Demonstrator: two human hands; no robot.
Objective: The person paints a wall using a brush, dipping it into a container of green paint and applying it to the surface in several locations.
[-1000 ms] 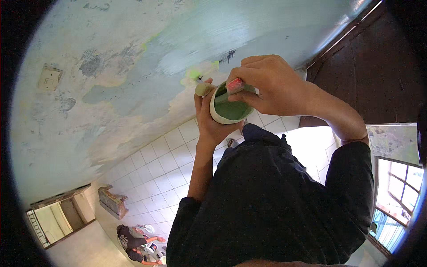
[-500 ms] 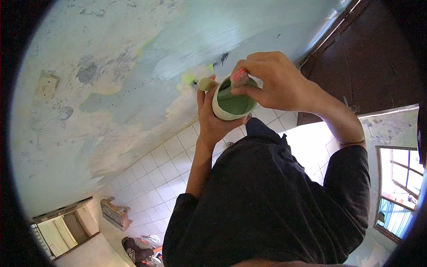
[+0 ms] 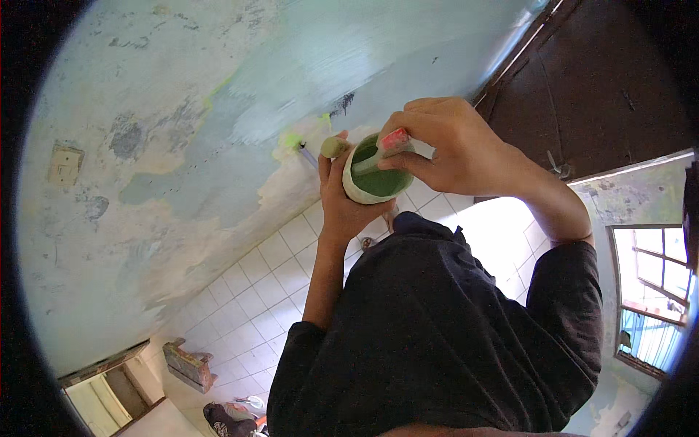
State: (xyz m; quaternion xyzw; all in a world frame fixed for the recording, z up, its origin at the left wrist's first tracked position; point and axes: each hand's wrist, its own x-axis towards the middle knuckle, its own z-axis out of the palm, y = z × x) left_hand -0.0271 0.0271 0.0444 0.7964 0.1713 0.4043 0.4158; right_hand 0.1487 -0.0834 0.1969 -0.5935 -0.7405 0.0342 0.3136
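Observation:
My left hand point(image 3: 342, 211) is wrapped round a pale cup-like container point(image 3: 380, 198) with a green inside, tilted so its mouth faces up toward me. A rounded olive-green end point(image 3: 335, 147) sticks out by the left fingers; whether it belongs to the container I cannot tell. Pinched in my right hand point(image 3: 459, 146) is a red-ended handle point(image 3: 395, 140), its pale lower part reaching into the container. The far end of that tool is hidden inside. Both hands are in front of the patchy wall point(image 3: 240, 146).
Bright green marks point(image 3: 293, 140) and a dark smudge show on the wall beyond. A wall socket point(image 3: 66, 164) is at left, a dark brown door point(image 3: 582, 95) at right. On the tiled floor point(image 3: 255, 291) lie a wooden piece point(image 3: 189, 365) and a dark bundle point(image 3: 226, 421).
The view has shifted slightly. The container and both hands appear a little lower and to the left; the red-ended handle stays in my right hand, still dipping into the container.

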